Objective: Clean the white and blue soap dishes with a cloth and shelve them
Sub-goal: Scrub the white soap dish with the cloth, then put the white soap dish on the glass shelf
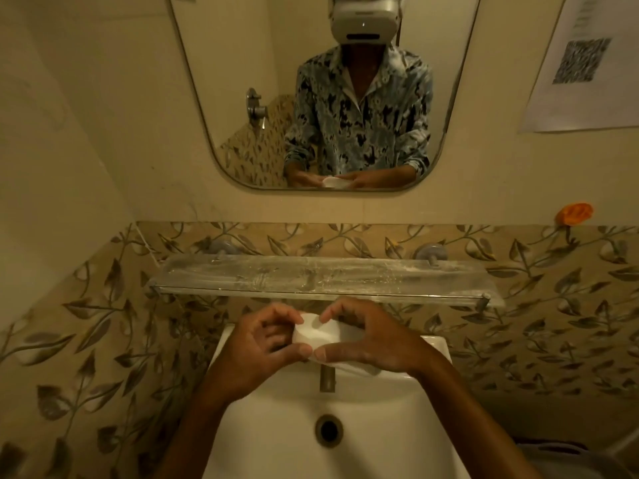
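Left hand (262, 344) and right hand (373, 340) both clasp one white soap dish (321, 331).
One cloth (359, 368), at the dish's five o'clock, is mostly hidden.

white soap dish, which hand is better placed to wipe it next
Probably the right hand: the cloth shows beneath its palm, while the left hand grips the white soap dish by its end.

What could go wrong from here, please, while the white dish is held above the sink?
1. The left hand and right hand hold the white dish by the fingertips right above the tap and sink; a slip could drop it onto them.
2. The shelf looks streaked with residue, so a cleaned dish set there may get dirty again.
3. The cloth hangs from under the right hand and might fall into the sink.
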### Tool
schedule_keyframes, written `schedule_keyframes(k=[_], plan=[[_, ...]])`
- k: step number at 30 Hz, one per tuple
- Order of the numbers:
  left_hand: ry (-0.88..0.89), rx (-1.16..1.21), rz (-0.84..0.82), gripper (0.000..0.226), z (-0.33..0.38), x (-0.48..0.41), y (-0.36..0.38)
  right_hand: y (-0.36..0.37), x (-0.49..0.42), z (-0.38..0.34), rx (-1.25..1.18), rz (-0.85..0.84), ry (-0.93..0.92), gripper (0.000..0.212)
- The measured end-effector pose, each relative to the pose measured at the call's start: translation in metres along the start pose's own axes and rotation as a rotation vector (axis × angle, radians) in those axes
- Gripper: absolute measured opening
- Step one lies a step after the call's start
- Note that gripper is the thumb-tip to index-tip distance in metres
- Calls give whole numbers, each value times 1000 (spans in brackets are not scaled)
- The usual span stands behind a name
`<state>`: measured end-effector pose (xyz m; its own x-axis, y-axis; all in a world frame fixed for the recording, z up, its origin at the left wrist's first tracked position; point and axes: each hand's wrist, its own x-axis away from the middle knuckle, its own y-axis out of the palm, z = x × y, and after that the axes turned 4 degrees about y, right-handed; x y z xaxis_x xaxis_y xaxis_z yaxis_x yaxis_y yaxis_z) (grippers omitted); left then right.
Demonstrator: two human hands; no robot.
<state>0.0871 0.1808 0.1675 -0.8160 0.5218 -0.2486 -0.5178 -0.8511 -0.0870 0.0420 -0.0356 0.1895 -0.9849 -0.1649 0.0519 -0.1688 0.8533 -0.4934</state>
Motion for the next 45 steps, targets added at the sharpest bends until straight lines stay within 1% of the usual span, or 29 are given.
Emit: schedule_keyframes(k=[3,4,6,8,10,13,17,20,25,32,37,39,41,42,43,45], plan=[[86,-110,42,35,11,-11,-12,-17,-12,-16,184,74,-102,52],[112,-141,69,35,15,-16,-18,-23,-16,-19,196,102,-138,55],[156,-154,124,33,21,-27,-31,-37,-22,-23,112,150,-176,59],[196,-184,153,34,25,-38,-45,-48,-30,-24,18,197,-178,55],[200,-234,171,34,27,-48,-56,-53,-40,-25,11,230,-181,46],[183,-336,161,25,27,-62,-69,-51,-55,-26,64,257,-209,38],[158,-495,146,24,22,-75,-82,-43,-72,-22,192,328,-215,37],[118,-583,147,23,15,-78,-87,-36,-80,-14,252,311,-161,37],[31,-692,127,21,3,-75,-90,-25,-86,-5,274,269,-101,39],[0,-815,125,22,-2,-78,-87,-24,-91,-4,332,257,-93,40],[13,-859,113,22,-4,-77,-86,-21,-91,-1,346,187,-58,38],[15,-858,104,24,-1,-74,-84,-21,-86,0,342,174,-55,43],[62,-881,138,30,1,-69,-78,-20,-78,2,339,229,-80,51],[122,-886,195,31,1,-65,-74,-18,-72,4,342,294,-131,51],[207,-881,272,27,1,-59,-70,-14,-65,7,348,379,-206,47],[375,-860,405,13,-8,-42,-59,-4,-47,18,370,553,-367,32]])
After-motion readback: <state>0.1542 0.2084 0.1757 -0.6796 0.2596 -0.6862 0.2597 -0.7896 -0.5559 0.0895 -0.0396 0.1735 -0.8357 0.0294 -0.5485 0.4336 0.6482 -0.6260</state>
